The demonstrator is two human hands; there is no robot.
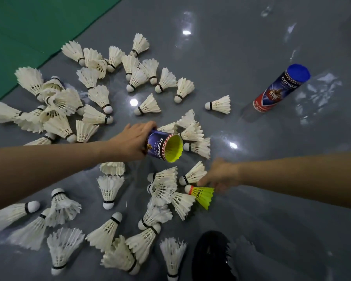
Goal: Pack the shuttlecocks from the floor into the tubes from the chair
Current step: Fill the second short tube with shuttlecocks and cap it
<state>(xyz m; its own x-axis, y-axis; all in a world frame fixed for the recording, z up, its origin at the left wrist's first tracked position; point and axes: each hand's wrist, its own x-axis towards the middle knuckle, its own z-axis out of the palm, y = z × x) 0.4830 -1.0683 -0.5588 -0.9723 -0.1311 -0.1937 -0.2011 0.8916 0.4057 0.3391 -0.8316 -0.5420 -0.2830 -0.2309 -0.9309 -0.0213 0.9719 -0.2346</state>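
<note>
Progress early: left hand (134, 140) grips open blue cardboard tube (162, 148). Blurred right hand (221, 175) reaches yellow nylon shuttlecock (202, 194), grasp indiscernible. Dozens of white feather shuttlecocks (148, 106) still strew grey floor (272, 240); blue-capped second tube (280, 92) rests toward its far right edge.

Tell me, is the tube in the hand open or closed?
Open. The tube held by the left hand has no lid on the end facing us, and you can see yellow inside it.

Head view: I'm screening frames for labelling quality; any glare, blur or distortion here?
In the head view, lights glare as bright spots on the glossy floor; the right hand beside the yellow shuttlecock is motion-blurred; the left hand and its tube are sharp; edges show wide-angle stretch.
</note>
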